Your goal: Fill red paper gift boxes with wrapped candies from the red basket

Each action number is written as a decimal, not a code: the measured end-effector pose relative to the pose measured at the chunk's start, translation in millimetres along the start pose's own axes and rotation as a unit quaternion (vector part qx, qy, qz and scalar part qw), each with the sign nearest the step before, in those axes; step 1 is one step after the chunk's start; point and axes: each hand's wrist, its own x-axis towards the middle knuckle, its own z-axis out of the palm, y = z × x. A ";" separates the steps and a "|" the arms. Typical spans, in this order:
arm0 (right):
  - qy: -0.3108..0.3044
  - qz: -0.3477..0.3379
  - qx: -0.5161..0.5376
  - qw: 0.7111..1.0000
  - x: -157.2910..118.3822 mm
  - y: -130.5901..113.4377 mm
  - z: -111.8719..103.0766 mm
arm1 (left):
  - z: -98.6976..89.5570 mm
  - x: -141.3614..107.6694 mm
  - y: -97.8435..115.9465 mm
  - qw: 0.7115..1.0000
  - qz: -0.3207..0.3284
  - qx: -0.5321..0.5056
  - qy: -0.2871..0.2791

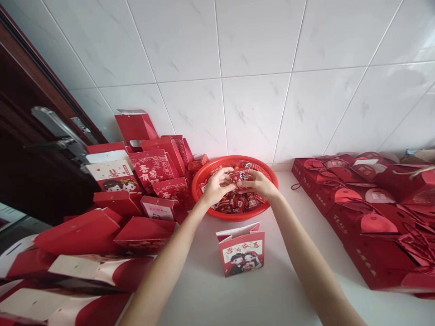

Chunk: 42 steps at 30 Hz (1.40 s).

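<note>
Over the red plastic basket (234, 217), my left hand (217, 185) and my right hand (260, 183) are close together, their fingers closed round a red wrapped packet (238, 175). Beneath them the basket holds several more red wrapped packets (238, 203). Between my forearms, nearer to me, a small red gift box (242, 253) with a cartoon couple on its front stands upright on the white surface (251, 299). Its top flaps are open.
Many red paper boxes (149, 170) crowd the left side, some stacked. Rows of red boxes (343, 217) with cords fill the right. A tiled wall (254, 113) rises behind, and a dark door with a metal handle (56, 122) is at far left.
</note>
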 end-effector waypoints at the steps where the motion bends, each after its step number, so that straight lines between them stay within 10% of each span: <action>1: 0.007 -0.003 -0.003 1.000 -0.1 -0.5 0.7 | 0.4 0.6 -0.4 1.000 0.002 0.002 0.000; 5: 0.083 -0.022 -0.011 0.996 1.3 -1.5 -2.0 | 1.6 7.4 -1.3 0.996 -0.007 0.091 0.012; 11: 0.211 -0.018 0.048 0.976 5.4 0.1 -16.2 | 9.4 19.9 4.0 0.887 -0.093 0.367 -0.265; 16: 0.209 -0.017 0.067 0.976 7.0 2.2 -19.7 | 17.3 24.4 2.8 0.856 -0.135 0.388 -0.313; 31: 0.173 -0.038 0.081 0.981 9.8 8.5 -22.4 | -6.8 26.7 -14.6 0.975 -0.092 0.200 0.040; 42: 0.103 -0.013 0.060 0.993 5.3 5.9 -21.1 | -4.4 25.4 -11.6 0.993 -0.064 0.052 0.079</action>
